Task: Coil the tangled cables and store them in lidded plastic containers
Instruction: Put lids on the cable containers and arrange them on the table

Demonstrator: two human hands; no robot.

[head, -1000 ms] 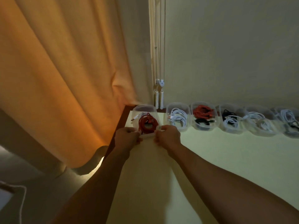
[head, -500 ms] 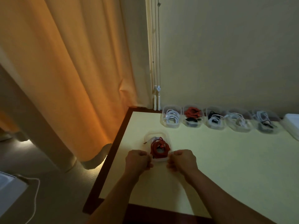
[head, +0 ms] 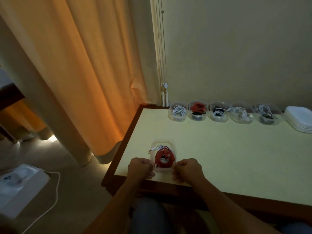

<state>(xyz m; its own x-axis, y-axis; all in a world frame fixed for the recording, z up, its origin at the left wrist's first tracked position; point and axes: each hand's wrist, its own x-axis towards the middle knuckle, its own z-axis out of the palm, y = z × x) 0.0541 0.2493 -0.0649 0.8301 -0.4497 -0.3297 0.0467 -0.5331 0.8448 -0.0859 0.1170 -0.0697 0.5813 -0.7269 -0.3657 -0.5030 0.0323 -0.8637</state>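
While the clear container (head: 163,144) with its coiled red cable (head: 164,157) sits near the front left edge of the bench (head: 219,149), left hand (head: 140,168) and right hand (head: 188,169) grip its near corners, fingers curled, forearms angled inward.

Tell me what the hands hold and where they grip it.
The clear container holding the red cable: left hand grips its near-left edge, right hand its near-right edge.

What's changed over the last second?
The left hand and right hand pulled the container with the red cable from the wall row to the table near edge, still gripping it. The five other containers stayed put.
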